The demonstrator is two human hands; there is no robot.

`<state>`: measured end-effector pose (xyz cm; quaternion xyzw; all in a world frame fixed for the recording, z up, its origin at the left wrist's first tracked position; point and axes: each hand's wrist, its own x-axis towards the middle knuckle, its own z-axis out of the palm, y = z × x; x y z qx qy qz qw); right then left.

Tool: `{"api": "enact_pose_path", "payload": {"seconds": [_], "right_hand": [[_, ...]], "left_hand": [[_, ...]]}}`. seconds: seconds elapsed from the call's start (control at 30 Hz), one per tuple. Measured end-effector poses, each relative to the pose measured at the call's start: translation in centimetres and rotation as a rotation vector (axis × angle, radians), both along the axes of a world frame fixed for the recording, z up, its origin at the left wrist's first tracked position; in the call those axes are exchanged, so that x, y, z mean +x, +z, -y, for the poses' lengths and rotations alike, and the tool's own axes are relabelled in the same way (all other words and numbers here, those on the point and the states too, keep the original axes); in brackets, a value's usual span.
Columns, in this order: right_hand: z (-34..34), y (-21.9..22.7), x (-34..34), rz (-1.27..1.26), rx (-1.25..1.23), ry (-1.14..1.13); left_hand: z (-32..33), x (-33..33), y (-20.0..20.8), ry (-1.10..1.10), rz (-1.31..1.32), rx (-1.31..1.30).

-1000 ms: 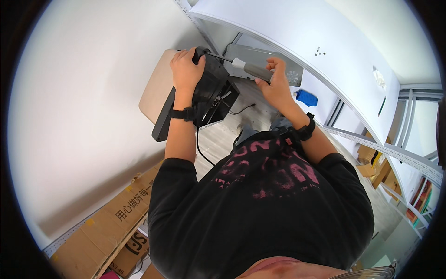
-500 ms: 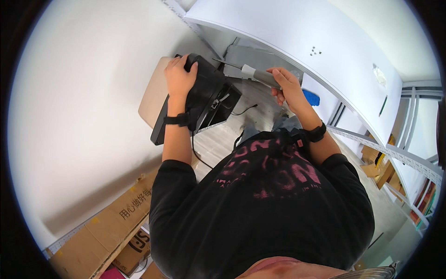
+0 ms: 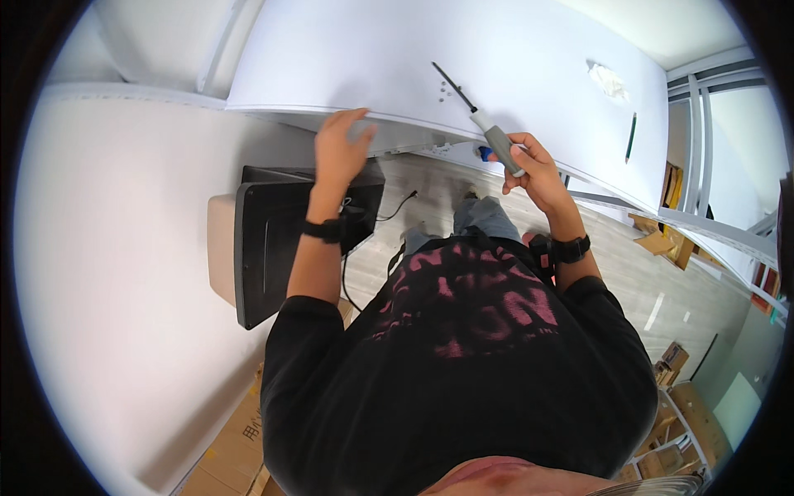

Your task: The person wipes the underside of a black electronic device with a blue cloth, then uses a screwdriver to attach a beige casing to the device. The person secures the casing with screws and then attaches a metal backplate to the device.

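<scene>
My right hand (image 3: 536, 171) is closed round the grey handle of a screwdriver (image 3: 496, 140). Its dark shaft slants up and left over the white tabletop, the tip just beyond several small screws (image 3: 443, 93). Fingers apart and slightly blurred, my left hand (image 3: 337, 153) is beside the table's near edge and holds nothing. Below and left of that hand stands a black boxy appliance (image 3: 277, 248), partly hidden by my left forearm. A beige panel (image 3: 220, 248) shows at its left side, against the wall.
The white table (image 3: 331, 58) spans the far side. On it lie a crumpled white tissue (image 3: 608, 81) and a dark green pencil (image 3: 631, 138). A black cable (image 3: 399, 207) trails near the appliance. Cardboard (image 3: 227, 438) lies at lower left; shelving with boxes (image 3: 674, 413) stands at lower right.
My left hand has let go of the black appliance and come up to the table edge. The screwdriver in my right hand now points over the tabletop. The whole view has shifted.
</scene>
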<state>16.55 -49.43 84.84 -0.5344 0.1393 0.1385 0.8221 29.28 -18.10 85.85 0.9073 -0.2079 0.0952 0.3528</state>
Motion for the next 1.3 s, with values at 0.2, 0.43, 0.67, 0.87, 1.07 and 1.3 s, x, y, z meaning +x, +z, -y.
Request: {"api": "enact_pose_path", "payload": {"seconds": [0.2,0.43,0.67,0.87,1.07,1.3], "right_hand": [[5.1,-1.5,-0.5,0.039,-0.056,-0.006],[7.5,-2.9,0.2,0.117,0.009,-0.015],[6.2,-0.9,2.7,0.069,-0.112,0.117],[3.0,-0.7,5.6,0.128,-0.069,0.359],[-1.6,0.4,7.1,0.154,-0.103,0.589],[-6.4,0.5,6.1,0.209,-0.113,0.805]], "left_hand": [[9.3,1.9,-5.1,-0.085,-0.08,-0.067],[11.5,2.6,-6.6,-0.031,0.031,-0.032],[10.2,1.6,-5.3,0.222,-0.567,-0.614],[5.2,-1.1,-2.4,0.2,-0.979,-1.58],[0.2,-6.2,-2.9,0.189,-0.851,-1.75],[-4.3,-12.5,-3.2,0.302,-0.7,-1.857]]}}
